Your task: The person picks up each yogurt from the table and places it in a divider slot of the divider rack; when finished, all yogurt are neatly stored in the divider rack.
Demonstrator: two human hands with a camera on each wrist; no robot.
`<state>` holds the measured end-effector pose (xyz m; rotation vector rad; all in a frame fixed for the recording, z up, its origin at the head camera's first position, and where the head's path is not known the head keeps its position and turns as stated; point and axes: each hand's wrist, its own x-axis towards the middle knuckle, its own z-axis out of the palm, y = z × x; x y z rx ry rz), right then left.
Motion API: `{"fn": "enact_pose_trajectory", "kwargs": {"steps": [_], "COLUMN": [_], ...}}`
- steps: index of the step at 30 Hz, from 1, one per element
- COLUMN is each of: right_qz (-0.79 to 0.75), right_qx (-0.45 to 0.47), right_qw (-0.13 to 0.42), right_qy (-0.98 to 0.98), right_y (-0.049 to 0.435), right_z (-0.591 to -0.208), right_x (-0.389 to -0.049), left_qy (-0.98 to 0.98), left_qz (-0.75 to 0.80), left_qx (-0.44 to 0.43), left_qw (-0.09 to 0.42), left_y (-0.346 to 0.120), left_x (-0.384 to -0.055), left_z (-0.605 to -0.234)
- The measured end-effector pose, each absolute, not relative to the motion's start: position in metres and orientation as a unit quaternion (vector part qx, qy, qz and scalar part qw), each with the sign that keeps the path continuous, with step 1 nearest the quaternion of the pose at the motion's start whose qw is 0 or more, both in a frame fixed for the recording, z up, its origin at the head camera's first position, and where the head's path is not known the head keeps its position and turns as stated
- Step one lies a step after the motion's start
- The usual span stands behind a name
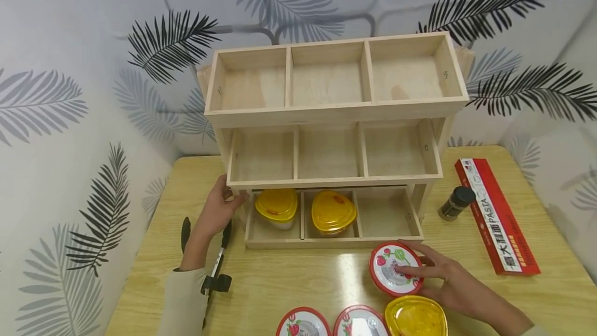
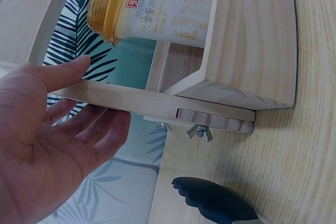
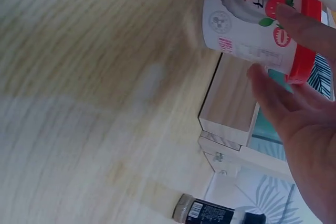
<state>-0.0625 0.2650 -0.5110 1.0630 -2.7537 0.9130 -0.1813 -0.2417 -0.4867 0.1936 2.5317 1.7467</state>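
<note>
My left hand (image 1: 216,211) grips the side post (image 2: 126,98) of the wooden shelf rack, thumb on one face and fingers on the other. My right hand (image 1: 445,276) holds a strawberry yogurt tub (image 1: 395,269) with a red-rimmed lid, in front of the rack's bottom tray (image 1: 336,243). In the right wrist view, the fingers wrap that white tub (image 3: 241,40) from the side. Two yellow-lidded tubs (image 1: 277,204) sit in the left and middle compartments of the bottom tray. Another yellow-lidded tub (image 1: 415,317) stands close to my right hand.
Two more red-rimmed tubs (image 1: 304,325) stand at the table's front. Black-tipped tongs (image 1: 216,263) lie beside my left forearm. On the right are a black-capped seasoning jar (image 1: 457,203) and a red pasta box (image 1: 497,217). The rack's upper trays (image 1: 336,113) overhang the bottom one.
</note>
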Motion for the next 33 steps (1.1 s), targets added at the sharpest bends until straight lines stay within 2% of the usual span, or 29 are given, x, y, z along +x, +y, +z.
{"fn": "enact_pose_trajectory", "kwargs": {"steps": [9,18,27,33], "right_qz": [0.312,0.304,0.322,0.309], "right_qx": [0.33,0.315,0.326,0.27], "right_qw": [0.049,0.078,0.16,0.164], "right_qy": [-0.89,-0.896,-0.874,-0.897], "right_y": [0.265,0.266,0.261,0.253], "right_z": [-0.504,-0.481,-0.463,-0.471], "right_x": [-0.062,-0.069,-0.095,-0.111], "left_qy": [0.82,0.82,0.815,0.813], "left_qz": [0.569,0.568,0.574,0.577], "left_qx": [0.062,0.062,0.068,0.068], "left_qw": [0.03,0.036,0.036,0.036], "left_y": [-0.24,-0.241,-0.245,-0.245], "left_x": [-0.181,-0.18,-0.181,-0.182], "left_z": [-0.485,-0.484,-0.488,-0.49]}}
